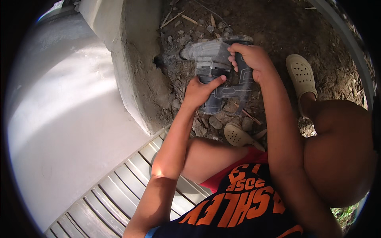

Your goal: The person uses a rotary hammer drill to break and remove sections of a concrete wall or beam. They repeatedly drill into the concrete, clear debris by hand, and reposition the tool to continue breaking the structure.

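Observation:
A grey and black power hammer drill (208, 52) lies sideways over the dirt, its nose pointing left toward a broken, dark hollow (158, 61) beside the concrete edge. My left hand (200, 90) grips the black motor housing, thumb over its side. My right hand (251, 60) is wrapped round the rear handle at the upper right of the tool. The tip of any bit is hard to make out against the rubble.
A pale concrete wall (59, 103) and column (135, 71) fill the left. Ribbed metal sheeting (107, 192) runs along the lower left. Stones (215, 122) and sticks litter the dirt. My cream clogs (299, 71) rest either side, knees bent. A grey bar curves along the upper right.

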Demonstrator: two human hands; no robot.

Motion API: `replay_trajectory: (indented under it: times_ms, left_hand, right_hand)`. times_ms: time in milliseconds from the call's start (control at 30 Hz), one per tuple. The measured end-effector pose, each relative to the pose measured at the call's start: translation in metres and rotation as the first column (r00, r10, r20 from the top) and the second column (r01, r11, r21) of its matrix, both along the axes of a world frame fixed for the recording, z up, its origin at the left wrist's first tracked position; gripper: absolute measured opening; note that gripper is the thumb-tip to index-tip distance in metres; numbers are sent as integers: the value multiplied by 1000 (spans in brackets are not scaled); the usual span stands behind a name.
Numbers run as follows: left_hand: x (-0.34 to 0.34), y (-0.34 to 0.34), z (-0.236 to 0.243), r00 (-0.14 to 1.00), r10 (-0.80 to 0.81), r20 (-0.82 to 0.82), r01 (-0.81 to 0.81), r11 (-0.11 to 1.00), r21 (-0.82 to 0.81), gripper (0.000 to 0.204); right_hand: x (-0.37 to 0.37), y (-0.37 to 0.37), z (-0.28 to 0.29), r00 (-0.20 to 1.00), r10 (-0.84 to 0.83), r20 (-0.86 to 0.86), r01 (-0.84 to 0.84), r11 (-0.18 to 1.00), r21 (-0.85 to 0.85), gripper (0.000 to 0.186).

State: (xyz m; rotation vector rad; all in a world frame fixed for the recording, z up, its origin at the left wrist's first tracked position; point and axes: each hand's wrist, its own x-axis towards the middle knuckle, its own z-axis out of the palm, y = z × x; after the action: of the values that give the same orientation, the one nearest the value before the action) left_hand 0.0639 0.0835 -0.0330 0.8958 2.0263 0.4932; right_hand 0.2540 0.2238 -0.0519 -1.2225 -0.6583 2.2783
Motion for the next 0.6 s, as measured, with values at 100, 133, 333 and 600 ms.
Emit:
replay_trajectory:
  times_ms: [100, 133, 333, 600]
  left_hand:
    - [25, 23, 22, 994, 50, 102, -41, 996, -84, 89]
    - [15, 17, 12, 996, 70, 58, -66, 996, -62, 90]
    - [-15, -2, 2, 995, 98, 29, -93, 987, -132, 88]
    - [24, 13, -22, 930, 260, 261, -246, 966, -84, 68]
  right_hand:
    - [12, 0, -7, 999, -39, 21, 39, 999, 4, 21]
    - [6, 2, -8, 1000, -28, -14, 29, 999, 29, 21]
    - [-33, -30, -28, 986, -139, -87, 128, 985, -119, 18]
    - [-18, 8, -13, 951, 120, 286, -187, 958, 220, 32]
